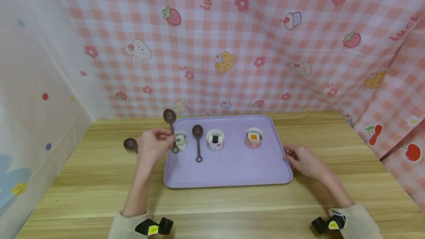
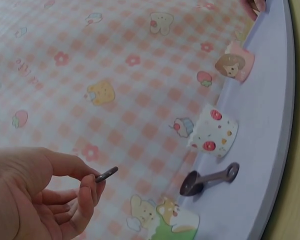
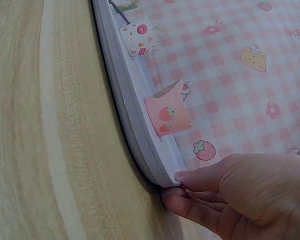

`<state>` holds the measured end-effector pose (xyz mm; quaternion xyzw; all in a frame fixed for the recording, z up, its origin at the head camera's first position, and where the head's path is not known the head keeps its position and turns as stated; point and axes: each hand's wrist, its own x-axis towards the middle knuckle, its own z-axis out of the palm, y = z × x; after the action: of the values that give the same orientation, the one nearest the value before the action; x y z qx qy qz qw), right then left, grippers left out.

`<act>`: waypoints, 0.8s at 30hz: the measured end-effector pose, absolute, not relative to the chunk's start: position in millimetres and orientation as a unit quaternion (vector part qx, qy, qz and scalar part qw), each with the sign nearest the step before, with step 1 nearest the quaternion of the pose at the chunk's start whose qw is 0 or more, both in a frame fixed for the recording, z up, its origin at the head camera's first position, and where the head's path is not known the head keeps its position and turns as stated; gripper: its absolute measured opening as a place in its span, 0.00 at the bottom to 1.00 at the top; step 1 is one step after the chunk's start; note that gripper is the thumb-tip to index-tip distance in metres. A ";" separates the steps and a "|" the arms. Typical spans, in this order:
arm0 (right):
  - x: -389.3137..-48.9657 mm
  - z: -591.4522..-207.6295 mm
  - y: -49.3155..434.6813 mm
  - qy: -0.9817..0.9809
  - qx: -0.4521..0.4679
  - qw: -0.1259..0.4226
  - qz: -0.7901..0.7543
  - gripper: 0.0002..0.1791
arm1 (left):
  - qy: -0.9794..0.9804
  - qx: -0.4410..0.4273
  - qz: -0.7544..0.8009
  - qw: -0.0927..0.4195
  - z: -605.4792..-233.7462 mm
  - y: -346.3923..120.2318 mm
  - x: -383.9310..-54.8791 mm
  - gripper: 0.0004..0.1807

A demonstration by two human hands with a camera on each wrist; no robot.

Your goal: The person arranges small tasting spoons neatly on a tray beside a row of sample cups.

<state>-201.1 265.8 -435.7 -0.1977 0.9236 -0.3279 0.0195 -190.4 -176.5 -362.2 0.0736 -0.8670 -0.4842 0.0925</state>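
Left of centre in the head view, the left hand pinches a glossy dark-brown, round-bowled spoon between thumb and fingers, its bowl toward the top of the frame and its ringed handle end below. Right of centre, the right hand pinches the right rim of a lilac rectangular tray, thumb on top, fingers bent beneath. Between two cups on the tray lies a second brown spoon; a third brown spoon, partly hidden, shows at the left hand's outer side, over the pale wood-grain table. Across the tray stand a green-and-white patterned cup, a white cup with red motifs and, farther right, a pink cup, each holding a small white piece.
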 end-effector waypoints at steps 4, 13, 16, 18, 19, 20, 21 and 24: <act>-201.4 -436.3 265.9 0.924 -0.197 0.018 -0.327 0.15 | -0.859 0.068 -0.501 0.082 -360.4 -168.9 -190.8 0.10; -202.0 -437.3 266.1 0.922 -0.198 0.017 -0.333 0.15 | -0.859 0.042 -0.502 0.093 -357.4 -151.2 -189.1 0.09; -201.9 -437.2 266.3 0.920 -0.198 0.020 -0.337 0.15 | -0.852 0.037 -0.514 0.092 -357.8 -146.0 -189.3 0.08; -201.8 -437.1 266.4 0.920 -0.198 0.022 -0.339 0.15 | -0.850 0.033 -0.518 0.090 -357.6 -142.3 -189.7 0.08; -201.7 -437.0 266.3 0.920 -0.198 0.022 -0.339 0.15 | -0.849 0.031 -0.520 0.088 -357.4 -140.5 -189.8 0.08; -201.7 -437.0 266.3 0.920 -0.198 0.021 -0.339 0.15 | -0.848 0.028 -0.522 0.086 -357.3 -138.7 -190.2 0.09; -201.7 -437.1 266.2 0.920 -0.198 0.021 -0.338 0.15 | -0.846 0.025 -0.526 0.083 -357.3 -136.7 -190.8 0.09; -201.7 -437.4 265.8 0.920 -0.198 0.019 -0.338 0.14 | -0.842 0.017 -0.534 0.077 -357.2 -130.4 -191.7 0.09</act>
<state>-201.7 265.8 -437.4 -0.1975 0.9201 -0.3376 0.0194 -191.7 -130.4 -357.2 0.0173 -0.8416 -0.5342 0.0773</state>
